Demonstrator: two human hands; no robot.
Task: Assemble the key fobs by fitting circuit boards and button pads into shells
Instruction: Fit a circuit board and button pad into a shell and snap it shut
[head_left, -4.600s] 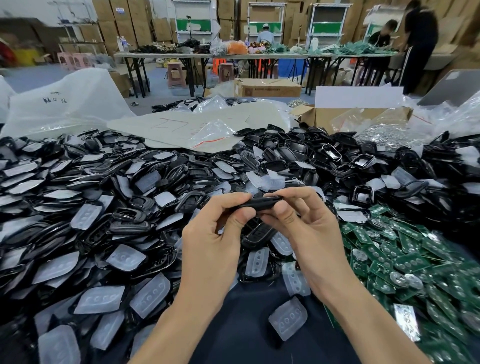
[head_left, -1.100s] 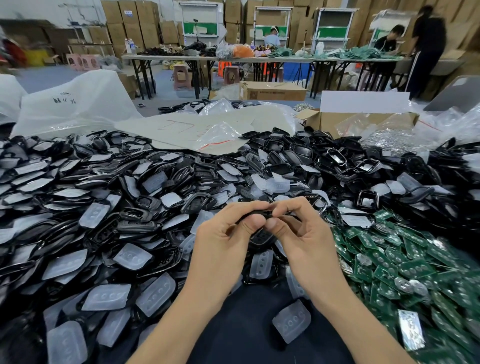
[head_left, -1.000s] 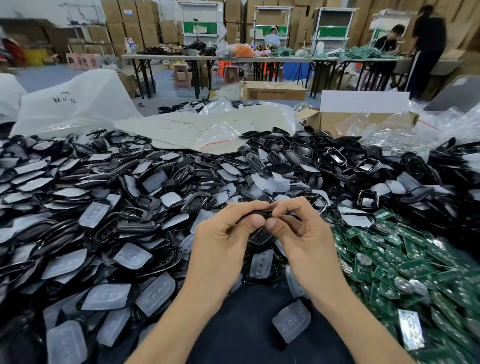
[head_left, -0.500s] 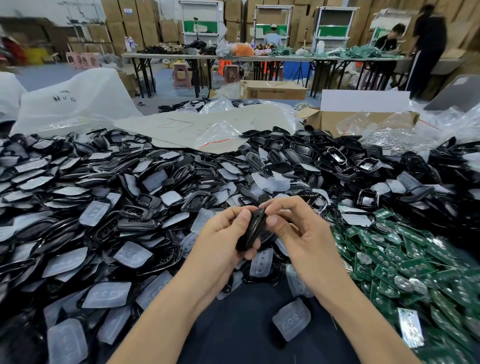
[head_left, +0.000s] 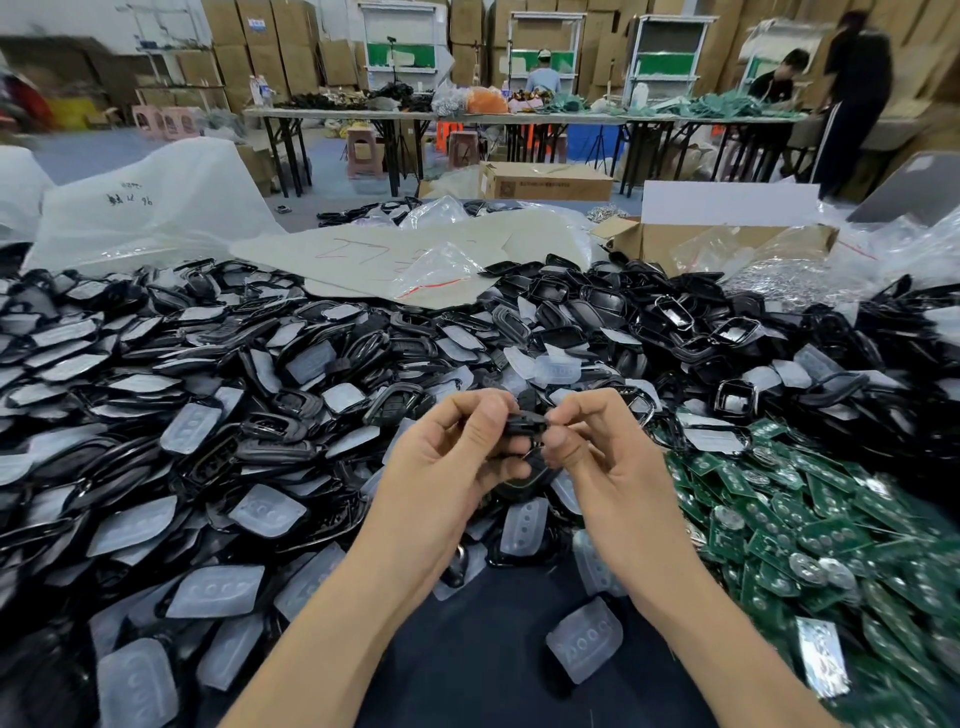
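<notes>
The key fob (head_left: 525, 425) is held in the air between both hands, above the near middle of the table (head_left: 493, 654) and just over the heap of parts. It is a small black piece, seen from its thin edge. Its long axis lies almost level and runs from left to right, from one hand to the other. Which end is which I cannot tell, because the fingertips cover both ends.

The left hand (head_left: 441, 467) pinches the left end between the thumb and the curled fingers (head_left: 485, 421). The right hand (head_left: 613, 467) pinches the right end in the same way, with its thumb on the near edge. The two thumbs are near each other.

Under and around the hands lies a big heap of shells (head_left: 260, 395). They are black, glossy, hard-looking rounded frames, and they lie in every direction. Among them are many button pads (head_left: 584, 647), milky and half transparent, each with a row of small round bumps. At the right is a heap of circuit boards (head_left: 810, 530), green and flat, with round silver parts on them. The bare part of the table is dark.

Behind the heaps are a brown cardboard box (head_left: 727, 244), a pale flat sheet (head_left: 374, 260) and white plastic bags (head_left: 156, 208).
</notes>
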